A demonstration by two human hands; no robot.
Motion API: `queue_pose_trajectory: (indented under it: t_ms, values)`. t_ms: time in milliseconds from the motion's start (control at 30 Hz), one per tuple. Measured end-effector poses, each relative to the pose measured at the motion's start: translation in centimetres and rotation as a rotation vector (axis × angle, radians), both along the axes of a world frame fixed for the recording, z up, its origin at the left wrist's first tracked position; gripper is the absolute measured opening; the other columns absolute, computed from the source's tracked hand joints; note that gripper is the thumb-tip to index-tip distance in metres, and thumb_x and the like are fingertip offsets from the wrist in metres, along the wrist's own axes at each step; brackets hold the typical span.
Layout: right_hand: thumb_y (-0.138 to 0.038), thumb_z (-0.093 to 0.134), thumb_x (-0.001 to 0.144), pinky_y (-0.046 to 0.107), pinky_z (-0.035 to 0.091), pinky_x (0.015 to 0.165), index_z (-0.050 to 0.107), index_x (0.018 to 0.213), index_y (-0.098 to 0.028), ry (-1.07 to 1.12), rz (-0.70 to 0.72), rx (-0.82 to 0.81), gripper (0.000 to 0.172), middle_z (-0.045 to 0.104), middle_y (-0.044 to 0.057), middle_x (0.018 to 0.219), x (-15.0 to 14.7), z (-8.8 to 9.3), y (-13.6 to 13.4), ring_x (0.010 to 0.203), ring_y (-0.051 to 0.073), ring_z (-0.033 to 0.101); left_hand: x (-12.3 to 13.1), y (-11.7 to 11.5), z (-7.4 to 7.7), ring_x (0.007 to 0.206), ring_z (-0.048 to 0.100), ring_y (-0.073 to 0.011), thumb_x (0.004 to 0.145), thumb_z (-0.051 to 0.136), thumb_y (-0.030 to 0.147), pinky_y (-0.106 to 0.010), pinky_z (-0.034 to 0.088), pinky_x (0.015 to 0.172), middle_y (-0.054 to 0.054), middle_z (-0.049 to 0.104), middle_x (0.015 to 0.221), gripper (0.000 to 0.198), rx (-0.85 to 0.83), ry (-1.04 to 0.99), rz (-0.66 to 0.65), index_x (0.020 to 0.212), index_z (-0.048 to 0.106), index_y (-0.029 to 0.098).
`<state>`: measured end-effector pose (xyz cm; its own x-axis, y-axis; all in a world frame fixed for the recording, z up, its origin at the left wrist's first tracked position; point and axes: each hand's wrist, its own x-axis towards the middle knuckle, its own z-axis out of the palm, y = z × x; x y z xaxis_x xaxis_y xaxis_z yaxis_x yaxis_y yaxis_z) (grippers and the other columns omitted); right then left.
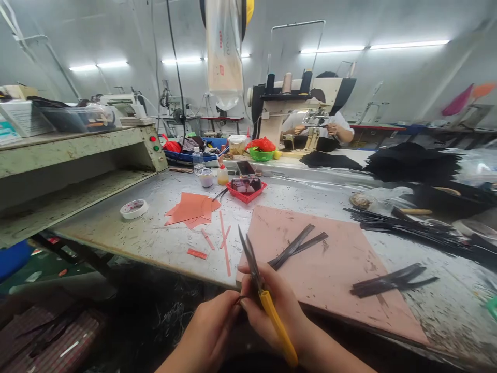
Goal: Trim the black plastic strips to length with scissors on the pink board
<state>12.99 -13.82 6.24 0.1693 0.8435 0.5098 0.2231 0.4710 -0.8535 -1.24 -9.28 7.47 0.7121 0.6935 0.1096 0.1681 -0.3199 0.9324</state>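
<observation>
Scissors with yellow handles (276, 327) rest in my right hand (285, 305), their slightly parted blades pointing up and away from me. My left hand (212, 318) is closed, its fingertips meeting those of my right hand at the table's front edge. A small dark piece seems pinched between them, too hidden to name. Beyond my hands a pink mat (310, 248) lies on the table. Dark strips (297, 246) cross one another on it, and more dark strips (392, 280) lie at its right. Orange strips (223, 243) and orange sheets (194, 207) are to the left.
A tape roll (134, 209), a red tray (247, 194), a glue bottle (222, 175) and a green bowl (261, 154) stand on the table (155, 243). Black strips (411, 228) are piled at right. Behind, a person (341, 124) sits at a sewing machine (272, 114).
</observation>
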Motion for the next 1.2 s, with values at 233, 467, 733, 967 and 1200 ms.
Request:
queue_pose_trajectory:
  t_ms: [233, 467, 733, 967, 1200]
  values:
    - [-0.013, 0.055, 0.062, 0.02, 0.046, 0.054, 0.051, 0.108, -0.023, -0.112, -0.219, 0.075, 0.047, 0.053, -0.003, 0.07, 3.6, 0.7, 0.6, 0.056, 0.01, 0.052, 3.6, 1.6, -0.3, 0.084, 0.062, -0.0207, 0.079, 0.05, 0.054, -0.022, 0.048, 0.074, 0.0, 0.069, 0.087, 0.037, -0.161, 0.004, -0.027, 0.098, 0.063, 0.025]
    - [-0.011, 0.052, 0.066, 0.023, 0.046, 0.054, 0.049, 0.102, -0.022, -0.141, -0.526, 0.131, 0.038, 0.051, -0.004, 0.07, 13.9, 8.2, -3.5, 0.058, 0.01, 0.051, 8.3, 2.1, -0.4, 0.052, 0.036, -0.0105, 0.076, 0.048, 0.061, -0.018, 0.034, 0.047, 0.004, 0.043, 0.057, 0.045, -0.228, 0.111, -0.259, 0.089, 0.063, 0.021]
    - [-0.013, 0.06, 0.064, 0.023, 0.039, 0.046, 0.053, 0.101, -0.022, -0.176, -0.782, 0.129, 0.039, 0.051, -0.005, 0.067, 21.5, 11.4, -9.0, 0.054, 0.009, 0.047, 12.0, 1.1, -1.0, 0.049, 0.028, -0.0097, 0.079, 0.047, 0.058, -0.018, 0.025, 0.042, 0.006, 0.03, 0.054, 0.042, -0.342, 0.144, -0.409, 0.086, 0.063, 0.019]
    - [-0.011, 0.066, 0.062, 0.026, 0.038, 0.044, 0.058, 0.099, -0.022, -0.019, -1.052, 0.001, 0.039, 0.053, 0.001, 0.069, 22.6, 8.0, -15.1, 0.053, 0.012, 0.05, 13.5, -1.0, -2.3, 0.057, 0.037, -0.0121, 0.085, 0.041, 0.049, -0.02, 0.036, 0.054, 0.003, 0.047, 0.064, 0.035, -0.214, 0.183, -0.466, 0.087, 0.063, 0.021]
    - [-0.013, 0.068, 0.053, 0.028, 0.036, 0.044, 0.06, 0.089, -0.024, 0.07, -1.221, 0.002, 0.039, 0.052, 0.001, 0.066, 23.9, 7.3, -17.9, 0.052, 0.014, 0.049, 16.4, -1.0, -2.8, 0.06, 0.04, -0.0124, 0.089, 0.033, 0.042, -0.021, 0.032, 0.056, 0.004, 0.045, 0.066, 0.03, -0.184, 0.357, -0.681, 0.079, 0.05, 0.02]
